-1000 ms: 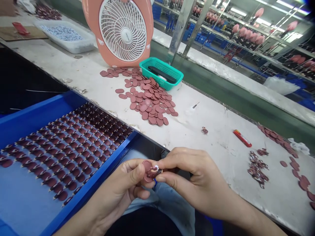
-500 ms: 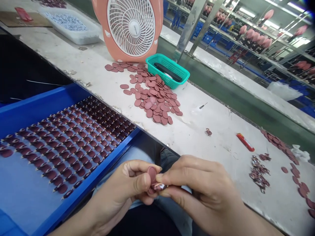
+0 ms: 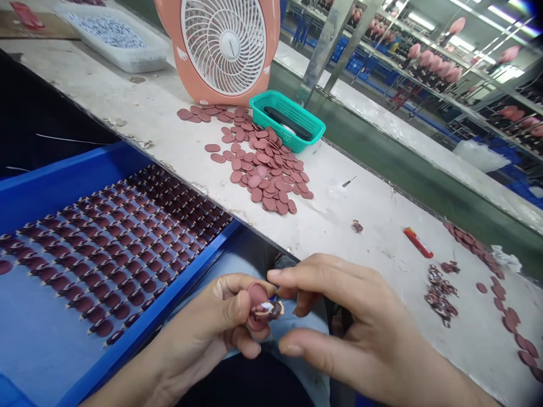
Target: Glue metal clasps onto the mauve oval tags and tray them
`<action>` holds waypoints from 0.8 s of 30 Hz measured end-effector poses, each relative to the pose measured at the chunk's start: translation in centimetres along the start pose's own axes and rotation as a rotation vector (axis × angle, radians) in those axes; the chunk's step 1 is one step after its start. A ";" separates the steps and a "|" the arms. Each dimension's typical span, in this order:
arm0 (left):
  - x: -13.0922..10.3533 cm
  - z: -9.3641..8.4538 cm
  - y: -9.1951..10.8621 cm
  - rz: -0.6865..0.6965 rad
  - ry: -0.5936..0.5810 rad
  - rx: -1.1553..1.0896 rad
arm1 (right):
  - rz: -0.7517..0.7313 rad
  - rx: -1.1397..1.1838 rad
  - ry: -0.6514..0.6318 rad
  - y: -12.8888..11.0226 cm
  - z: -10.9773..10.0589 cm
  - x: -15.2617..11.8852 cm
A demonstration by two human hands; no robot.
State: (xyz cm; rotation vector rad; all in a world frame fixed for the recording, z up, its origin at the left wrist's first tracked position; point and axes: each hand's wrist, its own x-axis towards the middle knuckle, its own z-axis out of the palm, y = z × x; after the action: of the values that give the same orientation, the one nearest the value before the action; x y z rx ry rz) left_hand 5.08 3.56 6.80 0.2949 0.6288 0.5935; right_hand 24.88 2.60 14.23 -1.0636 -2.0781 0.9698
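Between its thumb and fingers my left hand (image 3: 220, 316) pinches a small figurine (image 3: 269, 308) on a reddish-brown oval disc (image 3: 257, 294). The figurine has dark, white and yellowish parts. My right hand (image 3: 348, 322) is just to the right of it, thumb and fingers spread apart, holding nothing. To the left, rows of similar figurines on discs (image 3: 102, 277) lie in a blue tray (image 3: 203, 263). Beyond my hands, a pile of loose oval discs (image 3: 271, 169) lies on the white table (image 3: 322, 232).
A pink fan (image 3: 224, 48) stands behind a green basket (image 3: 288, 121) holding a dark object. Right on the table are a red lighter-like object (image 3: 418, 243), a cluster of small figurine parts (image 3: 441, 294) and more discs (image 3: 511, 319). A white tub (image 3: 116, 39) sits far left.
My right hand has let go of the figurine and moved slightly right, its fingers opening. My left hand still holds the piece, whose figurine now shows more clearly.
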 end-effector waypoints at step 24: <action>-0.3 -0.4 -1.1 -0.029 0.134 -0.044 | -0.011 0.114 0.079 1.3 1.6 0.2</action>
State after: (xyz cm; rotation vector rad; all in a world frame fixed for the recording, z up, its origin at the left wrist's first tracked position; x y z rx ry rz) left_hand 5.11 2.55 6.10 0.2058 0.7468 0.6015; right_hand 24.10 2.84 12.31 -1.0152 -1.9391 1.0119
